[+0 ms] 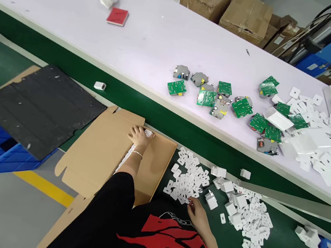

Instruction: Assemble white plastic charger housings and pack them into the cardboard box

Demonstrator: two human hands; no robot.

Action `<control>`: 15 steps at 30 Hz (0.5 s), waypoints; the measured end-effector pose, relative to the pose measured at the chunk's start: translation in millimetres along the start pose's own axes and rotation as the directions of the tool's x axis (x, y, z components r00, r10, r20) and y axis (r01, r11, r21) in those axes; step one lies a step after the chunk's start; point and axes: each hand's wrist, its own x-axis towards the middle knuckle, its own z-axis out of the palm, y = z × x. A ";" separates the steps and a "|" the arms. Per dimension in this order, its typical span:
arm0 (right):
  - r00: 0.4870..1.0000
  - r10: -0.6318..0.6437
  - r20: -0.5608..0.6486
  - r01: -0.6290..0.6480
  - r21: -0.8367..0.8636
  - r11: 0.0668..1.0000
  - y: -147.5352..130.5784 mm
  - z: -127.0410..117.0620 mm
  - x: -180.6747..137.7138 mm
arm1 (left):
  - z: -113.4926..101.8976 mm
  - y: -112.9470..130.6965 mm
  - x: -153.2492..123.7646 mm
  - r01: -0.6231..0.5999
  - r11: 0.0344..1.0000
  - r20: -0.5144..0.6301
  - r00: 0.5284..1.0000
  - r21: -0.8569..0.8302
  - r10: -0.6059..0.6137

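Note:
My left hand [139,136] reaches over the far end of an open cardboard box [150,167], its fingers spread over the left wall. A small white piece [148,133] shows beside its thumb and fingers, touching the hand. Below the wrist, a row of white pieces [125,159] lines the box's left side, partly hidden by my forearm. At the near edge of a pile of small white plates [190,177], my right hand [197,212] has its fingertips closed on a white plate, mostly hidden. White charger housings [211,200] lie to the right of this hand.
A second pile of white plates [252,220] lies on the green surface. On the raised white table [139,49] are several green circuit boards [206,98] and more white parts [320,147]. Left are a black sheet [43,106] and a blue crate [7,162].

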 end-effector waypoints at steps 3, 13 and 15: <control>0.999 0.029 0.027 -0.028 -0.009 1.000 2.0 -0.5 -0.9 | -1.0 1.3 -1.6 -0.025 0.998 0.013 1.000 0.059 0.024; 0.995 0.068 0.068 -0.065 -0.044 0.997 -1.2 -1.4 -1.0 | 5.4 -3.1 0.7 -0.051 0.991 0.006 0.999 0.125 0.051; 0.993 0.088 0.073 -0.085 -0.040 0.996 -3.4 -2.6 -1.1 | 3.8 -2.1 2.4 -0.050 0.989 0.015 0.999 0.140 0.049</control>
